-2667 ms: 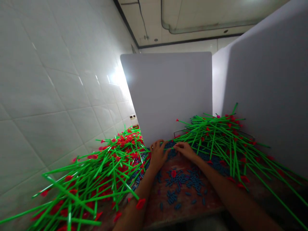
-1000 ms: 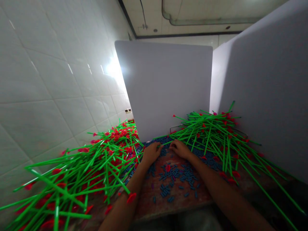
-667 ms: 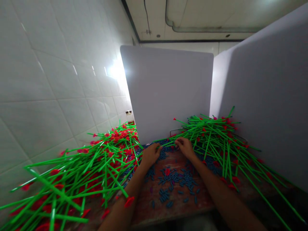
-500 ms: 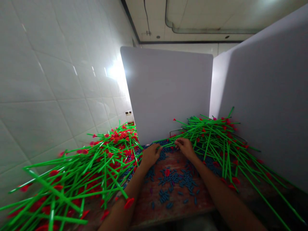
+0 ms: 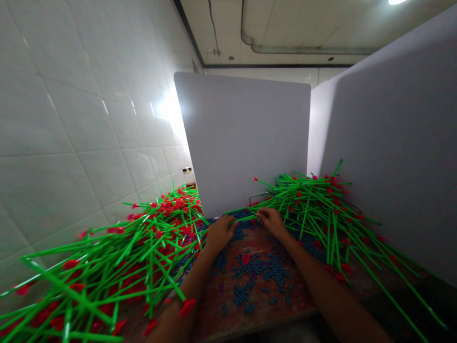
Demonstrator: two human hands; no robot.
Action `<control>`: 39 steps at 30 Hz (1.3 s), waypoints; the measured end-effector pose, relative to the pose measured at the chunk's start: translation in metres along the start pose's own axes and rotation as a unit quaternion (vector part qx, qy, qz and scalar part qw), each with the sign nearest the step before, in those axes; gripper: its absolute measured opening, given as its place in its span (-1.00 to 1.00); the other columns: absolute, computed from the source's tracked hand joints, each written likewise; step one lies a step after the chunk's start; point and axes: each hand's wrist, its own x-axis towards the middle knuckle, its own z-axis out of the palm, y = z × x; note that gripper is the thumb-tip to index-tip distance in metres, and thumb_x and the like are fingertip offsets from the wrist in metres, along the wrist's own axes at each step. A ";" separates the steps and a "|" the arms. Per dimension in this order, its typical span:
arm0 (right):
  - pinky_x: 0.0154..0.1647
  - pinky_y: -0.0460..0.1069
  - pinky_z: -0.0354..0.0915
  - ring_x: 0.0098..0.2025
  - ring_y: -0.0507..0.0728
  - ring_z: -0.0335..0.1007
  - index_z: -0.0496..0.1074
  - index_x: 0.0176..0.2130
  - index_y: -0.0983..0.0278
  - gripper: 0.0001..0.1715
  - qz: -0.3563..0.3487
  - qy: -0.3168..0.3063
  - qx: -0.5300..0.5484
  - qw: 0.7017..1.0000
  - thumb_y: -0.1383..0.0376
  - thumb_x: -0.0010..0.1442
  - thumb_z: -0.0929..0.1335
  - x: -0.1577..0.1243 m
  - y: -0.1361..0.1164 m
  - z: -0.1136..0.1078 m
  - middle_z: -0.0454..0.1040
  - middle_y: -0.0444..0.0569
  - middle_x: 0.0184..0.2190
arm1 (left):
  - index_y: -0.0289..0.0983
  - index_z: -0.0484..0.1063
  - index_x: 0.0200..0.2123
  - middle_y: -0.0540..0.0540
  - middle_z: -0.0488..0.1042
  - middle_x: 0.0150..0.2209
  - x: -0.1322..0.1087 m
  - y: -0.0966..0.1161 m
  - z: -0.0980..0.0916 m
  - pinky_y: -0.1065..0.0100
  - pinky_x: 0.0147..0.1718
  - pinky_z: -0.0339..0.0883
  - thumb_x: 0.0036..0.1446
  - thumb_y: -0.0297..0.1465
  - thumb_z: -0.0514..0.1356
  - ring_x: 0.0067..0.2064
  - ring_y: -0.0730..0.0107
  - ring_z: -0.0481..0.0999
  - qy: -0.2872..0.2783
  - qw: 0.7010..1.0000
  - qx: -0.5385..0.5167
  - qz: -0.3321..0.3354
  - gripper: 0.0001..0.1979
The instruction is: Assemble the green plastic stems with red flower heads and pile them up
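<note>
A: So, what are the hands doing?

B: The left hand [image 5: 220, 233] is curled at one end of a thin green stem [image 5: 246, 217], and the right hand [image 5: 272, 223] curves in just beyond it, at the edge of a heap.

A: Are they gripping it?

B: I can't tell. Both look half closed, and the fingers hide any contact.

A: Where's the stem, then?

B: Just above the counter [image 5: 278, 307], running from the hands into the right pile of red-tipped green stems [image 5: 321, 209], which lies beside a white panel [image 5: 385, 143].

A: What else is nearby?

B: Small blue tubes [image 5: 257, 271] lie scattered on the counter in front of the hands, with a red piece [image 5: 245, 258] among them. A second pile of stems [image 5: 143, 257] leans against the tiled wall [image 5: 71, 133] on the left.
</note>
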 end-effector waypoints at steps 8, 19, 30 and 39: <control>-0.44 -0.10 0.24 -0.52 0.05 0.37 0.40 -0.49 0.31 -0.81 -0.011 -0.029 0.008 0.999 0.31 0.11 0.28 -0.003 -0.007 -0.001 0.41 -0.11 -0.60 | -0.24 0.39 -0.27 -0.08 0.44 -0.29 -0.001 -0.006 0.002 0.39 -0.22 0.22 0.25 -0.16 -0.06 -0.22 0.35 0.41 0.005 0.999 -0.027 0.027 -0.66; -0.39 -0.08 0.28 -0.46 0.08 0.39 0.46 -0.45 0.29 -0.83 -0.022 0.000 -0.034 0.999 0.29 0.09 0.30 -0.001 -0.008 -0.003 0.46 -0.08 -0.54 | -0.23 0.39 -0.27 -0.07 0.45 -0.29 -0.001 -0.001 -0.002 0.39 -0.25 0.23 0.26 -0.15 -0.10 -0.23 0.35 0.43 0.006 0.999 -0.048 0.021 -0.63; -0.33 -0.04 0.34 -0.41 0.11 0.45 0.52 -0.37 0.32 -0.85 -0.001 0.004 0.028 1.000 0.31 0.02 0.36 0.001 -0.003 -0.002 0.53 -0.03 -0.47 | -0.23 0.40 -0.29 -0.07 0.44 -0.31 0.000 -0.004 -0.002 0.38 -0.23 0.23 0.25 -0.15 -0.09 -0.23 0.34 0.42 0.006 0.998 -0.060 0.034 -0.63; -0.41 -0.06 0.32 -0.47 0.08 0.42 0.50 -0.38 0.32 -0.81 0.011 -0.064 0.059 0.996 0.23 0.06 0.36 -0.001 -0.006 -0.005 0.51 -0.06 -0.51 | -0.24 0.41 -0.28 -0.10 0.43 -0.28 0.000 -0.005 -0.007 0.37 -0.19 0.22 0.26 -0.17 -0.07 -0.21 0.34 0.41 0.017 0.997 -0.038 0.069 -0.65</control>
